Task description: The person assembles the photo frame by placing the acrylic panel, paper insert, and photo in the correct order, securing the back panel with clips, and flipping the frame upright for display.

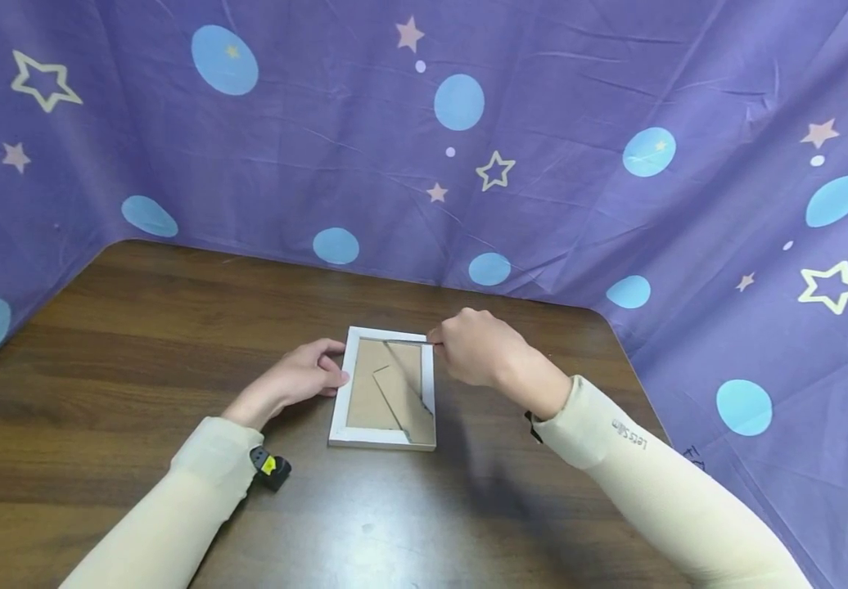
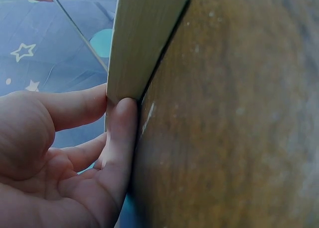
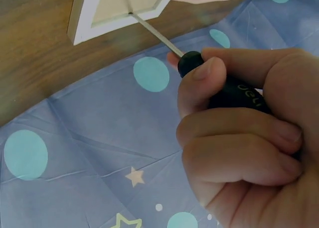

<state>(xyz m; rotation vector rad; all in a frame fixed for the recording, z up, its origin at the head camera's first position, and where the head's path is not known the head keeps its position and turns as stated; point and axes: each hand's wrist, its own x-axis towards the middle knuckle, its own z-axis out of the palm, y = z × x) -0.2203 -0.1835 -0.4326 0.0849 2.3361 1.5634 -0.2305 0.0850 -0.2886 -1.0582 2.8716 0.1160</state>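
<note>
Clearly, what worries us most is the screwdriver [image 3: 234, 92], whose handle our right hand [image 1: 484, 350] wraps in curled fingers, thumb and index finger near its collar. Its metal shaft [image 3: 157, 35] crosses the white rim of the picture frame [image 1: 344, 401] and meets the inner edge at the far end. We cannot tell whether the tip is caught under anything there.

The frame lies flat on the wooden table [image 1: 173, 327], tan backing board [image 1: 372, 405] upward, between our two hands. Our left hand [image 1: 304, 375] sets loosely bent fingers against its left side; they touch rather than wrap it, and how hard they press we cannot judge.

If we pry with too much force, the tip could jump loose and score the board or chip the white rim. Since the shaft bears across that rim, levering might also dent it. A sideways push could slide the frame over the smooth tabletop, with only the left fingers as a stop. Should the tip skid leftward across the board, we think those same fingers would be most exposed.
</note>
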